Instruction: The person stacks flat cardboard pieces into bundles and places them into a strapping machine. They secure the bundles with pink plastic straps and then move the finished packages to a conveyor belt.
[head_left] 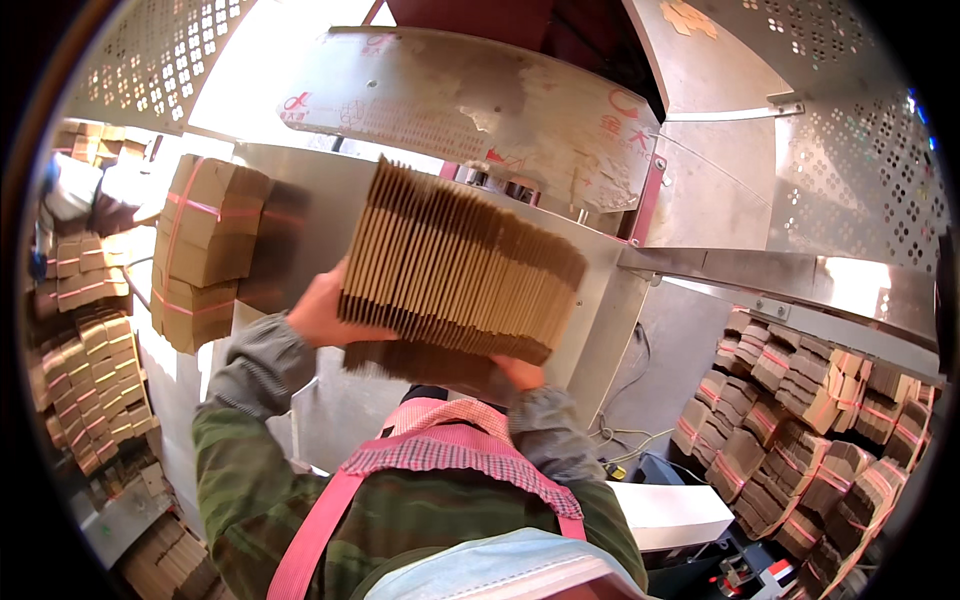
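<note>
A thick block of brown corrugated cardboard pieces (465, 275), packed in a tight row with their edges facing up, sits at the centre of the frame, tilted down toward the right. The left hand (335, 312) grips its left end, thumb along the near lower edge and the other fingers hidden behind it. The right hand (520, 373) holds the block's lower right corner, its fingers mostly out of sight. Whether the block rests on the flat grey metal table (310, 200) or is held just above it, I cannot tell.

On the table's left side, left of centre in the frame, stand brown cardboard bundles bound with pink straps (205, 245). Across the upper middle runs a wide, scuffed metal panel with red markings (470, 110). More strapped brown cardboard stacks (800, 430) fill the lower right, above a white box-shaped surface (670, 512). A perforated grey metal sheet (850, 180) occupies the upper right. At the bottom centre are the wearer's pink apron (430, 455) and camouflage-patterned garment (440, 515).
</note>
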